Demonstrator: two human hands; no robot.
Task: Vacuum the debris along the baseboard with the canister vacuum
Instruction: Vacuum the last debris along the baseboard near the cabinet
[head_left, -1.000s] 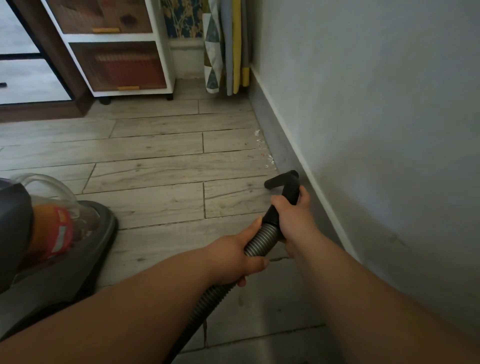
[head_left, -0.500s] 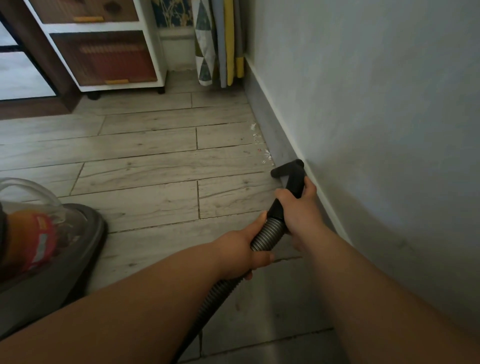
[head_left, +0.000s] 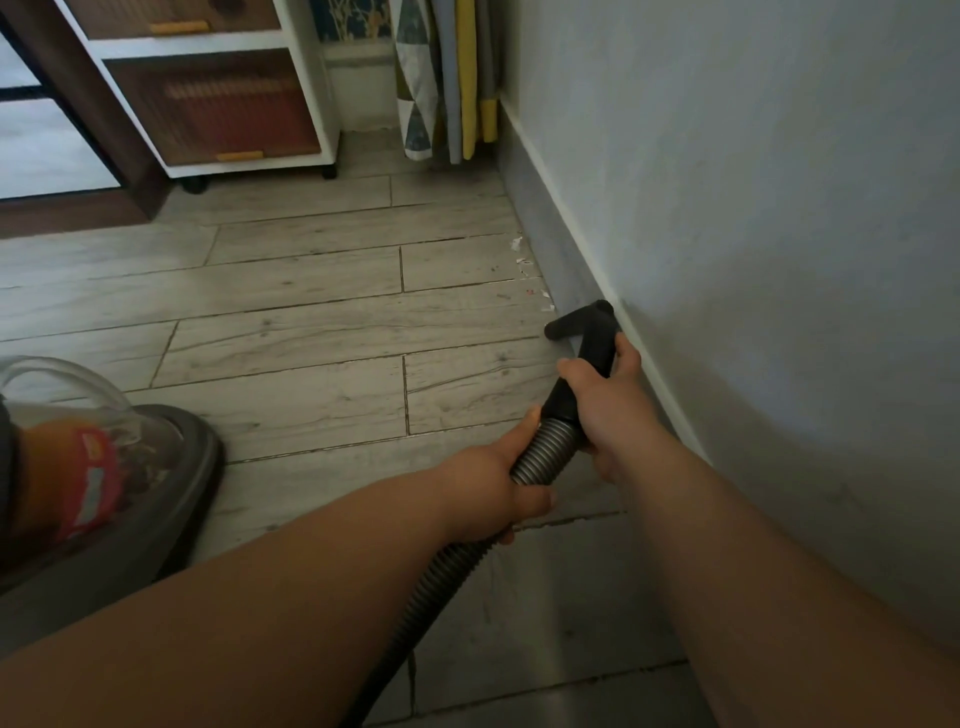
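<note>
The hose (head_left: 540, 453) is gripped by the left hand (head_left: 491, 491) and the nozzle (head_left: 591, 335) by the right hand (head_left: 608, 402), its tip held at the baseboard (head_left: 545, 234), just beside the debris (head_left: 525, 266) on the floor (head_left: 311, 322).

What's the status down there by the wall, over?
Left hand grips hose, right hand grips nozzle. Nozzle tip at baseboard. Paper scraps just ahead, not yet reached. No obstacle seen between.
</note>
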